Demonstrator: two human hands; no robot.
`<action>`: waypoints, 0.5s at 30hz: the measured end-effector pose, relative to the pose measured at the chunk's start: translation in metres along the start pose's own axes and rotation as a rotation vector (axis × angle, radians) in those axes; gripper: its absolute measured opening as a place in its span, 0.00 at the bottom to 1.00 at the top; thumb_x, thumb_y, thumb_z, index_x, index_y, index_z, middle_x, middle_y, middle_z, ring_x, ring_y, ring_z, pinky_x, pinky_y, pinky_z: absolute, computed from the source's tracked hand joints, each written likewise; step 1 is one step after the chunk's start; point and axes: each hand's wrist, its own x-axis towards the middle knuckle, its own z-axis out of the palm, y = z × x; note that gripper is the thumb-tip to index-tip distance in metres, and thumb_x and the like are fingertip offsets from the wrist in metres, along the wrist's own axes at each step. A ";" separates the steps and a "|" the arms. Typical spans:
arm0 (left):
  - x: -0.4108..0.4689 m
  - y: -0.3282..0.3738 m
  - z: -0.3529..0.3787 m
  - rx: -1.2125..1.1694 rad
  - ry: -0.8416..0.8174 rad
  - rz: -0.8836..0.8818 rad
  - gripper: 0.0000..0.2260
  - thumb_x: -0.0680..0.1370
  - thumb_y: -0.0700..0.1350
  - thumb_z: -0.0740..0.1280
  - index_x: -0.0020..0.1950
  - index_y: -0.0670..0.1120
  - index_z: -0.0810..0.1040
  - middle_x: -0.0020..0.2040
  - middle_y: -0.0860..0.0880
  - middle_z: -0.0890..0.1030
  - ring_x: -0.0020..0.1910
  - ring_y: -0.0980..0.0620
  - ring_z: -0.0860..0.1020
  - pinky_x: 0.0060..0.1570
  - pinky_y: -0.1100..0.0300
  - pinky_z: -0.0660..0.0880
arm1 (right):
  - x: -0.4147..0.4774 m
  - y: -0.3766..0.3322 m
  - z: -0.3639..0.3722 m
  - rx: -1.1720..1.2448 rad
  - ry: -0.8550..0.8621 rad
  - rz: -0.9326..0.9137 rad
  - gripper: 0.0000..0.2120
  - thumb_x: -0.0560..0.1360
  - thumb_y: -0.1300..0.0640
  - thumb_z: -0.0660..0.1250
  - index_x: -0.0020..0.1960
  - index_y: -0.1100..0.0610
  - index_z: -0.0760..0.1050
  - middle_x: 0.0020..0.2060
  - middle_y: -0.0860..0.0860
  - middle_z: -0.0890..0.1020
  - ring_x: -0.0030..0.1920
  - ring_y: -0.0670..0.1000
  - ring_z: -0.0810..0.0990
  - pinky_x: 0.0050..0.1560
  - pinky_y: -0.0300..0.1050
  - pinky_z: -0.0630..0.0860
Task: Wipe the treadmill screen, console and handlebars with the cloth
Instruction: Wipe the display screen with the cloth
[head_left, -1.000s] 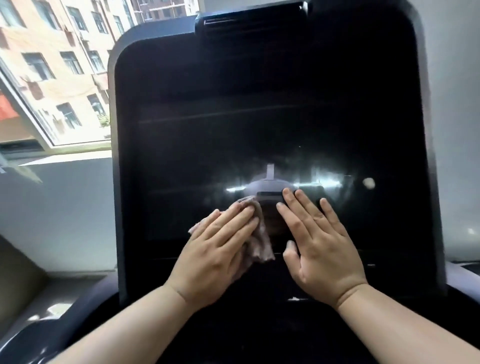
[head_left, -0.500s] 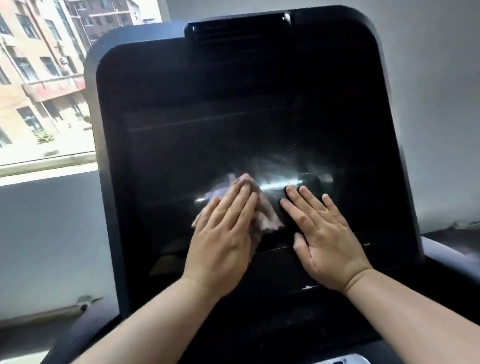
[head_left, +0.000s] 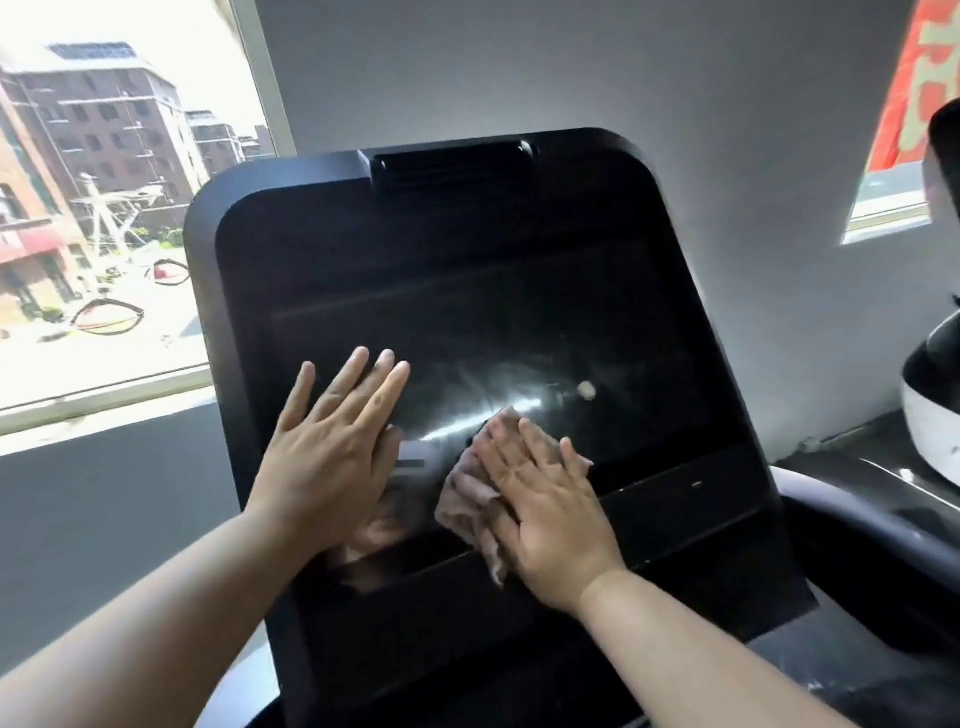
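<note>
Pressing down flat, your right hand (head_left: 550, 514) pins the cloth (head_left: 467, 499) against the screen (head_left: 519, 322) near the middle of its bottom edge. Its fingers (head_left: 524, 441) lie straight and a little spread on top of the cloth, not curled round it. The crumpled, pale cloth shows out past the thumb side of that hand and hangs down over the screen's bottom edge onto the console (head_left: 675, 545) panel below.

Just left of it, your left hand (head_left: 332, 447) rests palm-down on the bare glass toward the screen's left edge. Its fingers (head_left: 358, 374) are straight and fanned apart, holding nothing. The two hands sit beside each other but apart, with the cloth between them.

Above your right hand the glass carries streaky glare and a small pale spot (head_left: 586, 389) toward the right edge. A ribbed slot (head_left: 452, 166) sits at the middle of the console's top edge.

Right of the console, a dark curved rail (head_left: 857, 519) runs off, and a white-and-black object (head_left: 930, 405) sits at the frame's edge. Behind it all is a grey wall (head_left: 571, 78), with a window (head_left: 104, 208) on the left looking onto brick buildings.
</note>
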 end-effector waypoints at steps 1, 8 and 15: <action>0.003 -0.009 -0.002 0.056 -0.017 0.014 0.26 0.79 0.53 0.52 0.77 0.48 0.61 0.76 0.51 0.64 0.76 0.52 0.57 0.75 0.47 0.45 | 0.013 0.010 -0.007 -0.022 0.048 0.096 0.27 0.79 0.39 0.39 0.76 0.42 0.40 0.75 0.38 0.37 0.75 0.43 0.32 0.75 0.52 0.37; 0.002 -0.018 0.004 0.087 0.119 -0.073 0.24 0.80 0.53 0.56 0.75 0.48 0.67 0.75 0.49 0.66 0.75 0.48 0.63 0.74 0.45 0.53 | 0.037 -0.041 0.005 -0.005 0.158 0.415 0.33 0.76 0.35 0.40 0.77 0.43 0.36 0.75 0.49 0.32 0.74 0.53 0.28 0.74 0.56 0.32; 0.012 -0.031 0.002 -0.118 0.245 -0.305 0.23 0.79 0.49 0.56 0.75 0.48 0.66 0.77 0.48 0.62 0.77 0.49 0.55 0.76 0.49 0.44 | 0.051 0.050 -0.036 -0.247 0.060 -0.021 0.26 0.80 0.40 0.45 0.77 0.41 0.51 0.77 0.45 0.49 0.77 0.49 0.44 0.76 0.57 0.46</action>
